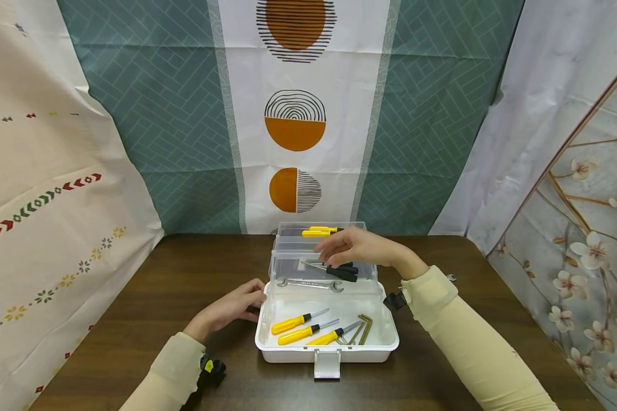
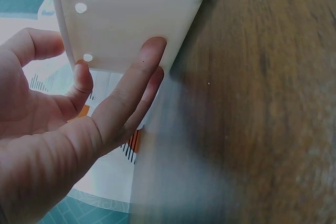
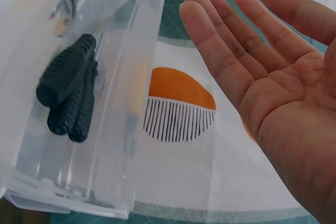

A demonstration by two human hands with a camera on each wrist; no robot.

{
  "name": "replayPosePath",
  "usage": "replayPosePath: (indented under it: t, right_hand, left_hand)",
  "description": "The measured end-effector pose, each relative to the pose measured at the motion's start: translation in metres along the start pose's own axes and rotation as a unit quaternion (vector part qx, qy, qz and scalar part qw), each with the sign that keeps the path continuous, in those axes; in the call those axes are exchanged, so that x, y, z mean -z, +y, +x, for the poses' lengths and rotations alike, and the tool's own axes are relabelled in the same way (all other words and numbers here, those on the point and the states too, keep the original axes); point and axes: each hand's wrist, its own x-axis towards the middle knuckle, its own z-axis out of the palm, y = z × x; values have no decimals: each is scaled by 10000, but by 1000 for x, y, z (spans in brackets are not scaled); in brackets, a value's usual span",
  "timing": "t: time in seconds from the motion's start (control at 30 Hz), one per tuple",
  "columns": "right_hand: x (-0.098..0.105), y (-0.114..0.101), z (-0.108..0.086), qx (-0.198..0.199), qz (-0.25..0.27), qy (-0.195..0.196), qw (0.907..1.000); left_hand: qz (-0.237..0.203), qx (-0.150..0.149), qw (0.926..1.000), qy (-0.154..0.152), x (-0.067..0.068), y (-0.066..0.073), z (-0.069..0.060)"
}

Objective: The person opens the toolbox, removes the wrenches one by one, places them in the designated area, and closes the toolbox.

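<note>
A white toolbox (image 1: 357,355) with clear fold-out trays (image 1: 283,268) stands open on the table. My left hand (image 1: 239,305) holds its left side; in the left wrist view the thumb presses on the side wall (image 2: 121,30) and curled fingers meet the rim. Above the trays hovers my right hand (image 1: 362,248), empty, its fingers apart from the black-handled screwdrivers (image 1: 343,274) below. A double-ended wrench (image 1: 311,284) lies on the lower tray. Several yellow screwdrivers (image 1: 299,334) and bent hex keys (image 1: 366,329) lie in the base.
More yellow-handled tools (image 1: 316,233) sit in the top tray, partly behind the right hand. A small metal piece (image 1: 451,278) lies on the brown table (image 1: 211,257) at the right. A patterned curtain (image 1: 185,114) hangs behind, and the box's latch (image 1: 327,365) hangs down in front.
</note>
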Motion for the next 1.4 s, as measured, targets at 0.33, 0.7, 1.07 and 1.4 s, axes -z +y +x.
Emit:
replayPosePath:
  t: [0.33,0.7,1.07,1.4]
  right_hand:
    - [-14,4,14,-192,-477,-171,9985]
    - [-27,2,29,-257,-1001,-404,9938]
    - [-33,-2,39,-379,-1408,-487,9881]
    - [-39,-3,48,-448,-1693,-509,9832]
  left_hand:
    - [11,-49,10000,4,-1,1,-1]
    - [46,-10,10000,15,-2,2,-3]
    - [85,-40,10000,21,-2,4,-2]
    - [29,-50,10000,23,-2,3,-2]
